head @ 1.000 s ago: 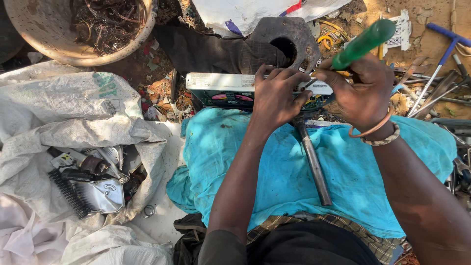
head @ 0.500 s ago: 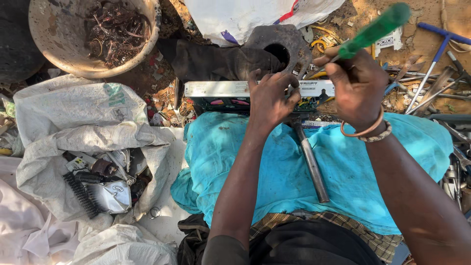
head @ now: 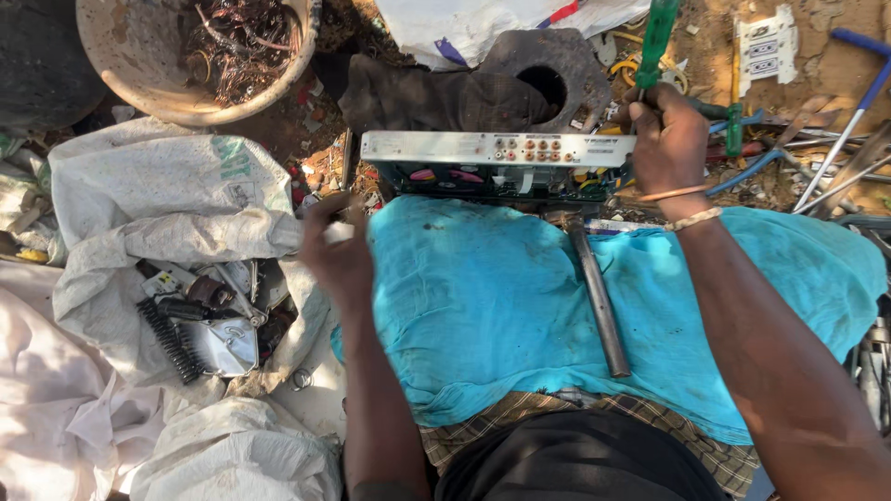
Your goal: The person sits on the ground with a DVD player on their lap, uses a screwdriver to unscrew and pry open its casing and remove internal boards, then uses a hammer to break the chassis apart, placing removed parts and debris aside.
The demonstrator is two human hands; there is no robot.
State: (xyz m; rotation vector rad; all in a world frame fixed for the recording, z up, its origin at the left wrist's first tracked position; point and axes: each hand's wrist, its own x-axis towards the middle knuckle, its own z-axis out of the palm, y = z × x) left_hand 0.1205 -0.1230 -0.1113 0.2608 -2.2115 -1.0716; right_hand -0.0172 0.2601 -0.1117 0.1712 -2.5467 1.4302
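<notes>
Down on the ground, a person sits with a turquoise cloth spread over the lap, and an opened electronics box with a pale back panel and a row of small round sockets lies at the far edge of that cloth, near the middle of the scene. Their right hand is at the right end of the box, fingers clenched around a green-handled screwdriver whose handle sticks up and away; its tip is hidden behind the hand, so I cannot tell just where it touches. Their left hand is off to the left of the cloth, apart from the box, blurred, with fingers curled as if pinching something small and pale; I cannot tell what it is. A metal rod lies on the cloth, running from the box toward the person. To the left, an open white sack holds metal scrap, including a dark coiled spring. Far left stands a round tub with tangled wire inside. Beyond the box sit a dark cloth and a grey block with a round hole. At the far right, loose hand tools lie on the dirt, one with a blue handle.
</notes>
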